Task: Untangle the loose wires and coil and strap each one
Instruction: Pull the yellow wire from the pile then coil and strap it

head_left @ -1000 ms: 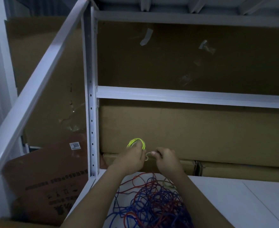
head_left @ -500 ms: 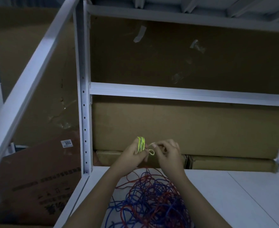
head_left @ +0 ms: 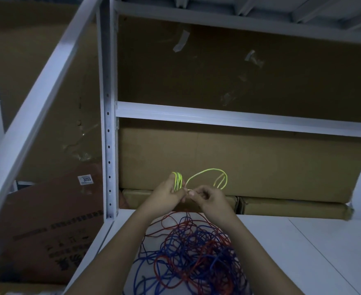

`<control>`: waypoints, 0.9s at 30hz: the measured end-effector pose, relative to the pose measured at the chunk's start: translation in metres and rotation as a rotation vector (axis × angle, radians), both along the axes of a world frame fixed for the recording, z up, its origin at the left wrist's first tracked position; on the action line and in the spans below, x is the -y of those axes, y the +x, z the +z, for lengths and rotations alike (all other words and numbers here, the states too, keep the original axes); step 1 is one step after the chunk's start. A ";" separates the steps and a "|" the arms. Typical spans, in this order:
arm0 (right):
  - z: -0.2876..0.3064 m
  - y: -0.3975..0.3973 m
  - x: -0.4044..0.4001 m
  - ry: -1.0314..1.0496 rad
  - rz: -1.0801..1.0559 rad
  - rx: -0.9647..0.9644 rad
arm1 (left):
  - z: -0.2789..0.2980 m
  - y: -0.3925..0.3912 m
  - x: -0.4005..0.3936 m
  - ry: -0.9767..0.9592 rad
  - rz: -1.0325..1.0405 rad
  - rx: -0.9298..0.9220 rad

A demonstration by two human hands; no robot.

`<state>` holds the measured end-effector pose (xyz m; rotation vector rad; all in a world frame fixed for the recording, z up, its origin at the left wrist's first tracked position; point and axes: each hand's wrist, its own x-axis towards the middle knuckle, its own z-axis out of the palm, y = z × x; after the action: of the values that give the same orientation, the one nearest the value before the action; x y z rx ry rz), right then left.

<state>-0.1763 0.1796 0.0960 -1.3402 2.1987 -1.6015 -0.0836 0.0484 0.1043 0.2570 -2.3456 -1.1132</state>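
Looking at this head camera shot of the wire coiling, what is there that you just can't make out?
- Strap: none can be made out on the yellow-green coil; the left hand covers its lower part.
- Right hand: what its fingers pinch is too small and dim.
- Red and blue tangle: near part cut off by the bottom edge and crossed by both forearms.
- Box print: too dark and blurred.

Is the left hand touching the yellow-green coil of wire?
Touching. The head view shows the left hand gripping the yellow-green coil, whose loops pass between thumb and fingers and stick up above them.
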 end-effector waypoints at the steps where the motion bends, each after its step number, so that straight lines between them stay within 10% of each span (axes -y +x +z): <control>1: 0.002 -0.002 -0.001 0.083 0.006 -0.062 | -0.001 0.000 0.001 -0.041 0.024 0.039; 10: 0.019 -0.021 0.002 0.487 0.030 -0.382 | -0.010 -0.008 0.009 -0.115 0.138 0.206; 18: 0.007 -0.028 0.006 0.063 0.123 0.112 | 0.000 -0.002 0.012 0.029 0.102 0.128; 27: 0.026 -0.045 0.004 0.360 -0.038 -0.922 | 0.012 0.011 0.006 0.121 -0.086 0.141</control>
<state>-0.2217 0.1759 0.1223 -2.1758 2.7626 -0.5256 -0.0722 0.0423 0.1166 0.2888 -2.4346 -1.3206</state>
